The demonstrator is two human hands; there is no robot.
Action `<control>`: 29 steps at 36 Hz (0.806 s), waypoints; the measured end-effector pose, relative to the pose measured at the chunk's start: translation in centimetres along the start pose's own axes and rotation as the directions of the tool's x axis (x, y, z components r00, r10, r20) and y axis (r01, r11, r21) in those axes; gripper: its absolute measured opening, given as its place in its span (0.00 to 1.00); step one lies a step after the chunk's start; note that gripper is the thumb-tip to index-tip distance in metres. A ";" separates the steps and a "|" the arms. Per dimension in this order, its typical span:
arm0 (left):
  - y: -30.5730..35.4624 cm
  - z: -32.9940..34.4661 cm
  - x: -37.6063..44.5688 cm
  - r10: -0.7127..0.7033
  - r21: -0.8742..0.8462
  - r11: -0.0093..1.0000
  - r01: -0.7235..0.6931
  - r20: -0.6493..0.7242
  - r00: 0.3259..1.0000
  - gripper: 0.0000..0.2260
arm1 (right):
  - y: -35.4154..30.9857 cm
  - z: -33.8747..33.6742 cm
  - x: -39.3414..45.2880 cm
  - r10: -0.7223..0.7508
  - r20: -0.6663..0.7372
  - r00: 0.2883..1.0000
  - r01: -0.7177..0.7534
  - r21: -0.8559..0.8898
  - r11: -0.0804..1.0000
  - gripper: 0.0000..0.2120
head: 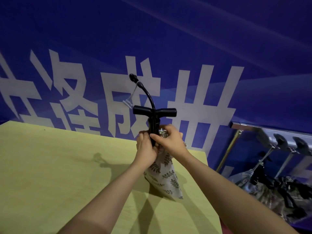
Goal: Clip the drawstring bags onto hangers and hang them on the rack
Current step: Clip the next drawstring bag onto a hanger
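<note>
Both hands (158,144) pinch leaf-printed cloth bag (164,176) around black T-handled pump (154,114).

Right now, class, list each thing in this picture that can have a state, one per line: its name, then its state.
drawstring bag: upright on the table, neck gathered in both hands
black pump: standing in the bag's mouth, handle down, hose curving up
left hand: closed on the bag's neck
right hand: closed on the neck and pump body
rack: hangers with bags already hung on it
table: covered in yellow-green cloth
</note>
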State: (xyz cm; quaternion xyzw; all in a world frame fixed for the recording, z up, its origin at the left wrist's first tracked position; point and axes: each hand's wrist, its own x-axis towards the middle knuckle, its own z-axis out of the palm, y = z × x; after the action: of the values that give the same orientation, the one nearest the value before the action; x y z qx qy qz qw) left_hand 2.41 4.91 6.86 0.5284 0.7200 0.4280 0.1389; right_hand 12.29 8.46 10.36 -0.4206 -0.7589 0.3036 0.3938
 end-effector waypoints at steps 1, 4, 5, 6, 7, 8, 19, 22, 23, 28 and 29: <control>0.2 -0.2 0.0 0.014 -0.005 1.000 -0.014 0.009 1.000 0.21 | 0.4 0.3 0.1 -0.001 -0.016 1.000 0.000 -0.047 0.999 0.12; 0.5 -0.5 0.0 0.040 -0.047 0.998 -0.038 0.053 0.998 0.22 | 1.6 1.0 -0.2 0.022 -0.043 0.999 -0.027 -0.111 0.993 0.10; 0.4 -0.6 0.0 0.042 -0.075 0.997 -0.036 0.067 0.997 0.23 | 2.0 1.2 -0.4 0.029 -0.046 0.999 -0.034 -0.114 0.993 0.10; 0.3 -0.6 0.0 0.041 -0.108 0.994 -0.031 0.085 0.996 0.25 | 2.3 1.3 -0.6 0.036 -0.043 0.998 -0.041 -0.115 0.993 0.11; 0.2 -0.7 -0.1 0.041 -0.137 0.990 -0.026 0.106 0.994 0.26 | 2.6 1.5 -0.9 0.043 -0.037 0.998 -0.047 -0.113 0.992 0.12; -0.1 -0.7 -0.4 0.043 -0.159 0.987 -0.023 0.125 0.991 0.27 | 2.8 1.6 -1.1 0.053 -0.028 0.998 -0.056 -0.112 0.992 0.13; -1.5 -1.3 -2.2 0.129 -0.102 0.983 -0.153 -0.205 0.970 0.12 | 4.7 1.7 -2.1 0.069 0.082 0.994 -0.055 -0.163 0.985 0.15; -1.8 -1.5 -2.0 0.313 0.168 0.948 -0.269 -0.363 0.877 0.19 | 4.6 1.8 -2.0 0.042 0.111 0.993 -0.021 -0.188 0.982 0.14; -1.6 -1.6 -1.7 0.364 0.258 0.924 -0.282 -0.370 0.855 0.20 | 4.6 1.7 -2.0 0.039 0.120 0.992 -0.016 -0.188 0.982 0.13; 0.3 -2.8 0.0 0.375 0.549 0.784 -0.288 -0.050 0.926 0.19 | 4.6 1.0 -2.0 0.035 0.206 0.978 0.000 -0.165 0.986 0.16; 0.3 -2.8 0.3 0.369 0.586 0.753 -0.299 0.000 0.930 0.19 | 4.6 0.7 -2.0 0.033 0.218 0.975 -0.002 -0.141 0.990 0.17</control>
State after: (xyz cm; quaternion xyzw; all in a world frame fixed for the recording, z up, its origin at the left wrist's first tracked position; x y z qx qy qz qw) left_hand 0.67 3.83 8.87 0.6397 0.7158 0.2376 -0.1479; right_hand 14.24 8.79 5.68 -0.4178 -0.8134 0.2979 0.2740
